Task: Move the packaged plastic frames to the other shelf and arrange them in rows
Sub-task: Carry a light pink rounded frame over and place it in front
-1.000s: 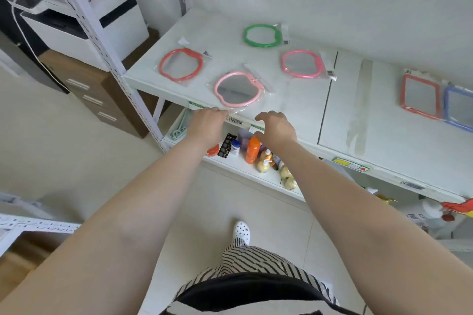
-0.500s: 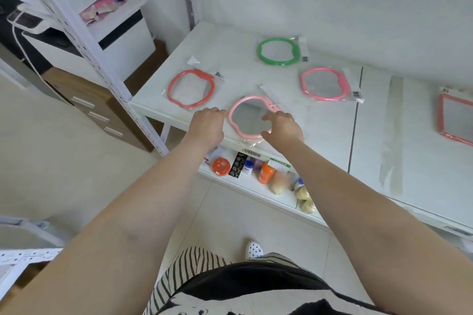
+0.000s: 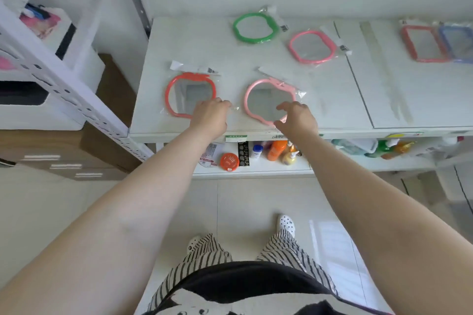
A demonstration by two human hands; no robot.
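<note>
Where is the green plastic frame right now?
In the head view, the packaged green plastic frame lies at the back of the white shelf, left of a pink plastic frame.

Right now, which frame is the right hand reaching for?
On the white shelf top, look at the front row nearest the person. It is the pale pink apple-shaped plastic frame under the right hand; its left neighbour is orange-red.

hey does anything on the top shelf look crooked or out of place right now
Mildly. The back pink frame sits tilted and further right than the green frame, so the back row looks uneven. Nothing looks damaged or spilled.
</note>
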